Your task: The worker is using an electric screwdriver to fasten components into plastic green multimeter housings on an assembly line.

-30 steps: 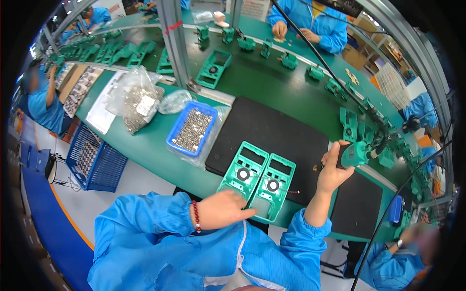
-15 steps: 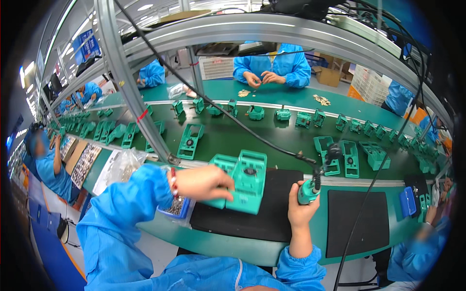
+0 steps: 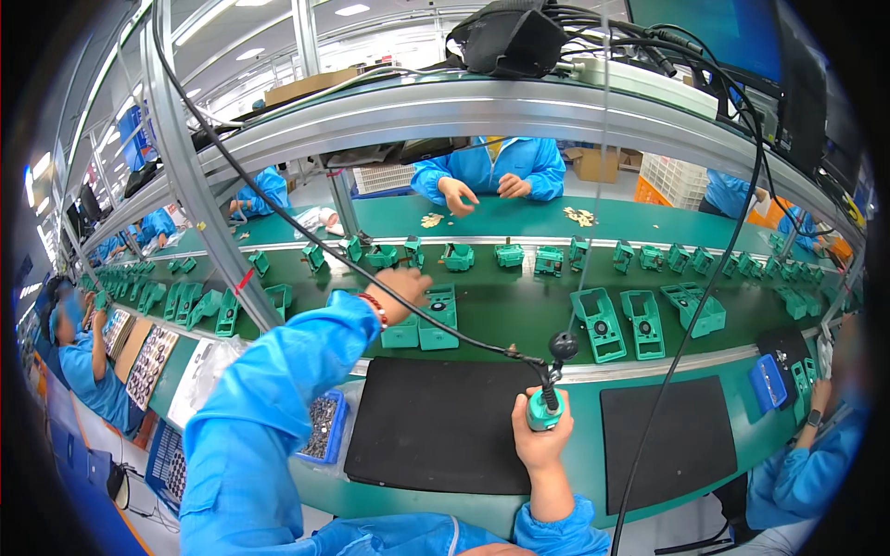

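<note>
My left hand [image 3: 397, 292] reaches over the far end of two green plastic housings [image 3: 438, 320] lying side by side on the dark green belt. Its fingers are stretched out and a little apart; I see nothing held in them. The left housing is partly covered by my hand and a cable. Near the front of the bench my right hand [image 3: 540, 445] is wrapped round a green corded electric screwdriver [image 3: 544, 410], held upright with its cable leaving from the top. A black work mat [image 3: 436, 426] lies between my arms.
A blue bin of small metal parts [image 3: 324, 428] stands beside my left sleeve. A second black mat [image 3: 667, 440] lies to the right. More green housings [image 3: 600, 324] line the belt. A metal frame [image 3: 199, 176] and a hanging black cable [image 3: 445, 329] cross the view. Co-workers sit around.
The two housings have gone from over the mat onto the belt, away from me. My left hand has moved forward and off their near side. The screwdriver stays in my right hand.
</note>
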